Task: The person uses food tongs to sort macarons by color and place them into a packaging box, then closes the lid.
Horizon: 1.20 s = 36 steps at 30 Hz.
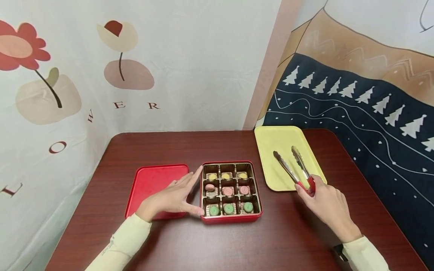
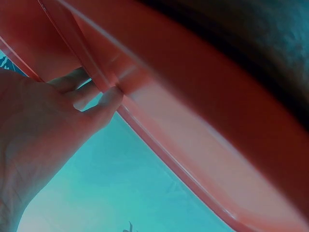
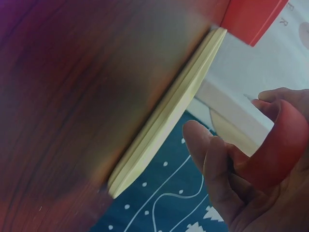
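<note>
A red box (image 1: 232, 219) with a gold divided insert stands in the middle of the table. Small round sweets sit in its compartments: yellow at the back, pink (image 1: 228, 191) in the middle row, green (image 1: 228, 209) at the front. The middle row's left sweet (image 1: 210, 187) is browner and sits off-centre. My left hand (image 1: 174, 195) spreads along the box's left side, thumb at the front corner and forefinger at the back one. My right hand (image 1: 329, 203) grips metal tongs (image 1: 286, 165) by their red handle (image 3: 280, 150). The tongs' arms are spread apart over the yellow tray.
The yellow tray (image 1: 271, 139) lies at the back right of the brown table (image 1: 234, 248). A red lid (image 1: 159, 177) lies left of the box, partly under the left forearm and hand. Printed cloths (image 1: 203, 75) hang behind the table.
</note>
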Tool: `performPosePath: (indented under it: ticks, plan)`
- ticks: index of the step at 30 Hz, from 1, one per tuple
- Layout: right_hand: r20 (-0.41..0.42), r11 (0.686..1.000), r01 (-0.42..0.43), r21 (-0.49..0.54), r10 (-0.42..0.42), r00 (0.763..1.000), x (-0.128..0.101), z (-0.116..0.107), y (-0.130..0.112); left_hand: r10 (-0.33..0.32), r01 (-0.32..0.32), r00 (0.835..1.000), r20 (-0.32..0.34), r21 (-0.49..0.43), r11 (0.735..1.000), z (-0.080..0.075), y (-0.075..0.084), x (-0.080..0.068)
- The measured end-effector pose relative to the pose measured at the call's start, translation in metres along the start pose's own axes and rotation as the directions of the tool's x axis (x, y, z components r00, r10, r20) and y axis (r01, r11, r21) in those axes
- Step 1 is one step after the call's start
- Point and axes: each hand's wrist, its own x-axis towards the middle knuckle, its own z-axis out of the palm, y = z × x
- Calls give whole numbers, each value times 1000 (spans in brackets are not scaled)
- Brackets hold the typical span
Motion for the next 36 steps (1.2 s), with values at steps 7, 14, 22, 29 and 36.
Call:
performPosePath:
  ticks: [7,14,22,29,36]
  plan:
    - [28,999,-43,-19,44,999,-2,-7,18,1,-1,1000,2,1,1000,0,-1,0]
    - [29,998,-55,-19,56,998,-3,-14,34,1,-1,1000,3,5,1000,0,-2,1]
    - [55,996,-86,-24,87,995,-2,-19,53,-3,3,1000,8,-5,1000,-2,0,1]
    - [78,994,-106,-32,108,991,-3,-24,66,-3,3,1000,9,2,1000,-1,0,0]
    - [131,987,-141,-72,150,980,-4,-28,79,-3,3,1000,7,8,1000,-1,0,1]
